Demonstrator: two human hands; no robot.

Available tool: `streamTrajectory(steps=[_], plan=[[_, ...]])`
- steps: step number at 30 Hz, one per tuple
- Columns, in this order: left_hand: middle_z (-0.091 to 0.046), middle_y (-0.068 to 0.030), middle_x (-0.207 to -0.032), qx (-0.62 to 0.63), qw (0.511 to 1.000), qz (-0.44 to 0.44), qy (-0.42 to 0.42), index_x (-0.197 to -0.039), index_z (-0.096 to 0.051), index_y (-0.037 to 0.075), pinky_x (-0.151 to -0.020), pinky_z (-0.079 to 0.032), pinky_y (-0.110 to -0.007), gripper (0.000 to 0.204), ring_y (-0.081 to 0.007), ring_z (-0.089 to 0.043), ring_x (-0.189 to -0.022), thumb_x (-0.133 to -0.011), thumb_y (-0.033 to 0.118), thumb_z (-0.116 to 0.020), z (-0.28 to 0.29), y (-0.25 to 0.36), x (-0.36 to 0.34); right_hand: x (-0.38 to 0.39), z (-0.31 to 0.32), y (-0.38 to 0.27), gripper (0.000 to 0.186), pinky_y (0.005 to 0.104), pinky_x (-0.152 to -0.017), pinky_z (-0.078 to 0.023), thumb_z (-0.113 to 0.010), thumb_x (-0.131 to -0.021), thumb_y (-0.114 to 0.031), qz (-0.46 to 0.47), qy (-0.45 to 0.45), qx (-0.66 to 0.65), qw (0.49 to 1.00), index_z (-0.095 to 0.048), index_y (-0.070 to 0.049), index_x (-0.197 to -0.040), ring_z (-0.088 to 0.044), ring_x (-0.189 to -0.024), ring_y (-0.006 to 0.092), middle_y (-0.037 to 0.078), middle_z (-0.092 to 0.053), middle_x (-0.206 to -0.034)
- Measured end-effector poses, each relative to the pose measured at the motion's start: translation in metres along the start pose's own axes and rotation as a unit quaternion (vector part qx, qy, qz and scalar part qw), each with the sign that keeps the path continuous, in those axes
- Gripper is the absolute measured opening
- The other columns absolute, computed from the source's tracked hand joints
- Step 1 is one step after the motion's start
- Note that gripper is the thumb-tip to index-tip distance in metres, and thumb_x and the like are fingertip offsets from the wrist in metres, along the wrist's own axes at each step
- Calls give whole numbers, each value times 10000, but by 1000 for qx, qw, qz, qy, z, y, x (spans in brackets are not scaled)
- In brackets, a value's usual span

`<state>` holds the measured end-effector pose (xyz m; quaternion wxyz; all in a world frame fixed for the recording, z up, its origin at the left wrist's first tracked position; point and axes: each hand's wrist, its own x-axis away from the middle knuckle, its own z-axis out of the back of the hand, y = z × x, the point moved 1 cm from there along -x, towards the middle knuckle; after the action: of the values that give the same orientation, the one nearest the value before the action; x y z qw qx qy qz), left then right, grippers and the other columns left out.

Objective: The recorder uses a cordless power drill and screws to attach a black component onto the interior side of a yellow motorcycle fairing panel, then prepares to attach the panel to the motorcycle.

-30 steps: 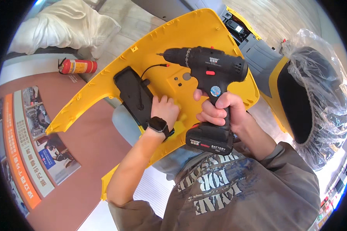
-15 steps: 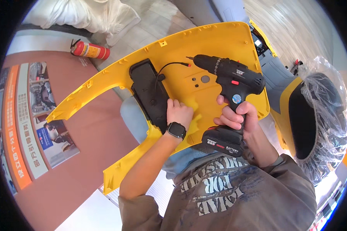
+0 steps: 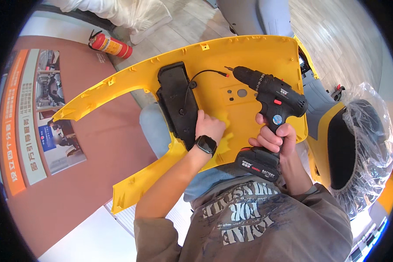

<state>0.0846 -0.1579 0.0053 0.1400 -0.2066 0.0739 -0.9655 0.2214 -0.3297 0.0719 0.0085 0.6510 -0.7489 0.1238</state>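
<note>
A yellow molded plastic panel (image 3: 218,48) lies inner face up across my lap, with clips along its rim, several holes, and a long black plastic housing (image 3: 172,102) in it. A short black cable (image 3: 212,71) with a red tip arches from the housing. My left hand (image 3: 210,129), a watch at its wrist, rests curled on the housing's lower right edge, gripping it. My right hand (image 3: 275,139) holds a black cordless drill (image 3: 266,91) upright by its handle, its bit pointing left over the panel beside the cable.
A red fire extinguisher (image 3: 111,46) stands out at upper left near a brown display board (image 3: 91,196). At right is a plastic-covered black seat (image 3: 356,148) on grey and yellow vehicle bodywork (image 3: 318,96); another grey body piece (image 3: 253,17) is behind. Pale cloth (image 3: 91,11) hangs at upper left.
The view has shifted, moving the surroundings within it. The drill, panel and both hands now appear farther right. My left fingers look more curled at the housing; the right grip is unchanged.
</note>
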Motion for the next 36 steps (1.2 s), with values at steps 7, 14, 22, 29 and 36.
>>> streamTrajectory(steps=[7, 14, 22, 29, 36], plan=[[-735, -61, -754, -2, 1000, -1, 14, -766, -787, 174, -990, -347, -452, 205, -233, -689, -822, -883, 170, -618, 8, 0, 3, 1, -1, 0, 492, 295, -836, -434, -582, -805, -214, 0, 0, 17, 1000, -477, -21, -1245, -454, -466, 87, -75, -436, -543], [-750, -40, -742, -25, 998, 15, -55, -863, -811, 194, -1039, -314, -516, 228, -255, -715, -769, -929, 146, -599, 2, 13, -4, 2, 9, 2, 479, 289, -802, -433, -561, -798, -212, 8, 11, 16, 1000, -514, -29, -1238, -423, -460, 90, -69, -410, -537], [-739, -48, -711, -13, 999, 46, -26, -785, -798, 192, -1031, -324, -477, 239, -226, -711, -707, -913, 145, -601, -1, 15, -4, -1, 28, -4, 469, 295, -809, -442, -572, -797, -217, 25, -26, -28, 999, -498, -27, -1220, -434, -454, 74, -83, -424, -541], [-754, -42, -750, -71, 994, 53, -57, -841, -808, 198, -1023, -311, -504, 253, -230, -717, -721, -938, 144, -581, 5, 30, -8, -1, 47, -13, 464, 301, -815, -419, -576, -797, -220, 32, -37, -63, 997, -486, -32, -1212, -443, -459, 73, -86, -431, -541], [-766, -23, -780, -34, 993, 62, -90, -871, -809, 215, -1012, -308, -490, 257, -202, -733, -718, -945, 139, -575, 11, 34, -15, 5, 64, -19, 436, 295, -815, -400, -567, -813, -199, 33, -64, -93, 993, -470, -34, -1204, -457, -468, 66, -81, -450, -544]])
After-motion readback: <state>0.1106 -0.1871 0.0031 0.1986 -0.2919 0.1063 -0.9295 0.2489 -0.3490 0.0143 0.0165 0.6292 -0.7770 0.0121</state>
